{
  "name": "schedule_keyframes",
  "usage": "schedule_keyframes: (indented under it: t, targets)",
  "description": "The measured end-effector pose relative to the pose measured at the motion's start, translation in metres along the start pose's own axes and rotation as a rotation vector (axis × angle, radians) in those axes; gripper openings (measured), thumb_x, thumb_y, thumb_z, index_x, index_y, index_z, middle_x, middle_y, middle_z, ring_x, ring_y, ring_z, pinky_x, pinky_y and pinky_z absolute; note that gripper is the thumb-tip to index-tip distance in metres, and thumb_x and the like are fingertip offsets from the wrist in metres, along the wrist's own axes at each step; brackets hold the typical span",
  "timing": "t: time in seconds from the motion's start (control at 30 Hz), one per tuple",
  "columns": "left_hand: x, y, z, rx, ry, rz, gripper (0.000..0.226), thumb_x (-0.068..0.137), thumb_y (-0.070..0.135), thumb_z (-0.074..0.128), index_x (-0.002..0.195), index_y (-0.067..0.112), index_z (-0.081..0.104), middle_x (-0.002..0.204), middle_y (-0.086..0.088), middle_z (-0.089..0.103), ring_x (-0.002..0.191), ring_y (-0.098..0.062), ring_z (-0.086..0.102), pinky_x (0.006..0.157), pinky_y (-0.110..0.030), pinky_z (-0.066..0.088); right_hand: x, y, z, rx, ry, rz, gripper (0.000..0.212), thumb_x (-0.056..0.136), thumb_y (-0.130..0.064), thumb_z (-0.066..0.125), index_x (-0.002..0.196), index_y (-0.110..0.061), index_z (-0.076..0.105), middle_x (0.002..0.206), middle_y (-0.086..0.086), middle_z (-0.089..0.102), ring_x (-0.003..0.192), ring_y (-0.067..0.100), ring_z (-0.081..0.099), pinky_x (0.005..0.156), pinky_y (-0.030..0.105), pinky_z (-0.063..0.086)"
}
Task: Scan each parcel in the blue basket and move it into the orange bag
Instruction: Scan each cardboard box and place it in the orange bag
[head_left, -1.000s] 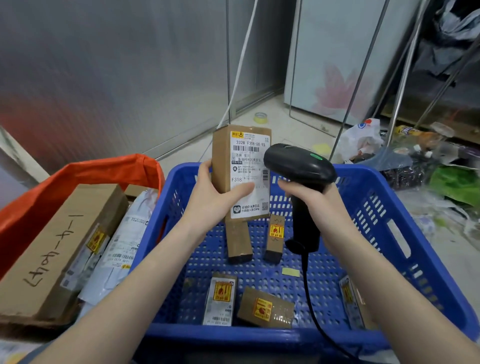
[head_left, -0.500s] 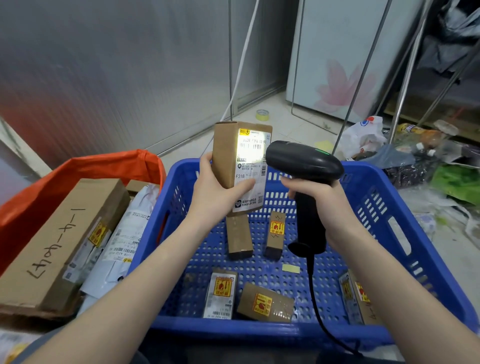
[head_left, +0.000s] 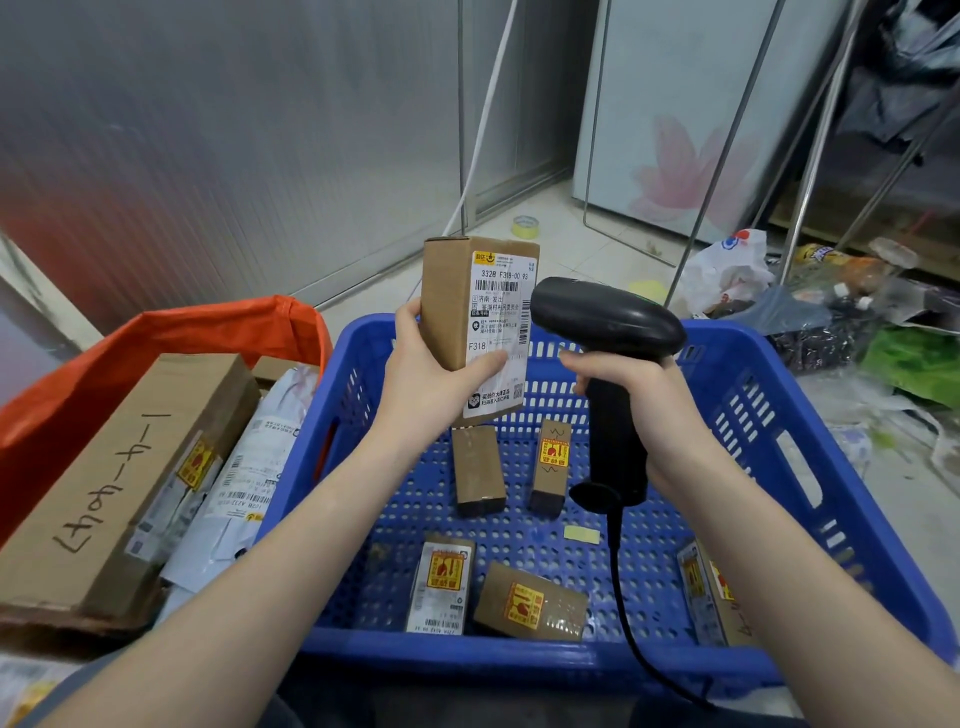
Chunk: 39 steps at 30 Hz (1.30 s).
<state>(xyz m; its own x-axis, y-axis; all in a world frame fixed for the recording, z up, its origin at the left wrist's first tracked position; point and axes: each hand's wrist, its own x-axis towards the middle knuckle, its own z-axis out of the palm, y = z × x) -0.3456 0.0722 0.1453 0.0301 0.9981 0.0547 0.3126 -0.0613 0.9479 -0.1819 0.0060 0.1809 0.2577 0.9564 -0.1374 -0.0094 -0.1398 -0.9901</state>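
Holding parcel (head_left: 470, 322) upright at frame centre, left hand (head_left: 436, 384) gripped it; right hand (head_left: 639, 400) clasped scanner (head_left: 608, 322). Best: thumb clear of barcode, label square to scanner.

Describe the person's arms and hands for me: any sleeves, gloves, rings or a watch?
Both forearms are bare all the way to the bottom edge of the head view, with no sleeve showing. The left hand and right hand wear no gloves, and no ring, watch or wristband is visible.
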Motion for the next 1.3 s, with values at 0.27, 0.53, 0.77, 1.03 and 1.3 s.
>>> schedule_keyframes:
  t: [0.27, 0.53, 0.77, 1.03, 1.3]
  targets:
    - [0.000, 0.002, -0.002, -0.008, 0.017, -0.004, 0.078, 0.077, 0.025, 0.078, 0.137, 0.026, 0.027, 0.129, 0.006, 0.055, 0.109, -0.009, 0.059, 0.086, -0.032, 0.056, 0.007, 0.007, -0.003, 0.059, -0.090, 0.013, 0.018, 0.082, -0.018, 0.070, 0.096, -0.008, 0.064, 0.085, 0.009, 0.058, 0.085, 0.020, 0.058, 0.080, 0.042, 0.055]
    - [0.005, 0.008, -0.013, 0.003, 0.079, 0.000, 0.078, 0.073, 0.030, 0.081, 0.134, 0.025, 0.031, 0.133, 0.002, 0.050, 0.117, -0.012, 0.053, 0.094, -0.041, 0.052, 0.002, 0.006, 0.007, 0.051, -0.117, 0.001, 0.033, 0.082, -0.026, 0.071, 0.113, -0.018, 0.063, 0.085, 0.006, 0.066, 0.062, 0.020, 0.061, 0.061, 0.035, 0.056]
    - [-0.006, 0.027, -0.058, -0.024, 0.097, 0.024, 0.078, 0.075, 0.029, 0.080, 0.136, 0.024, 0.032, 0.129, 0.003, 0.055, 0.112, -0.012, 0.058, 0.091, -0.039, 0.054, -0.008, -0.015, 0.033, 0.053, -0.123, -0.079, 0.028, 0.083, -0.022, 0.070, 0.109, -0.015, 0.063, 0.072, 0.008, 0.061, 0.058, 0.014, 0.058, 0.056, 0.025, 0.052]
    - [-0.042, 0.031, -0.159, 0.053, 0.172, 0.068, 0.088, 0.076, 0.027, 0.079, 0.144, 0.027, 0.023, 0.115, 0.008, 0.056, 0.103, -0.009, 0.060, 0.086, -0.028, 0.052, -0.032, -0.041, 0.099, 0.019, -0.286, -0.141, 0.043, 0.083, -0.023, 0.070, 0.124, -0.018, 0.060, 0.110, 0.002, 0.071, 0.092, 0.015, 0.071, 0.073, 0.036, 0.056]
    - [-0.081, 0.003, -0.274, 0.223, 0.186, 0.050, 0.082, 0.068, 0.037, 0.083, 0.135, 0.031, 0.037, 0.124, 0.008, 0.050, 0.111, -0.009, 0.054, 0.091, -0.028, 0.049, -0.064, -0.044, 0.187, -0.071, -0.379, -0.223, 0.041, 0.080, -0.034, 0.071, 0.119, -0.027, 0.062, 0.106, -0.006, 0.070, 0.104, 0.009, 0.063, 0.094, 0.032, 0.048]
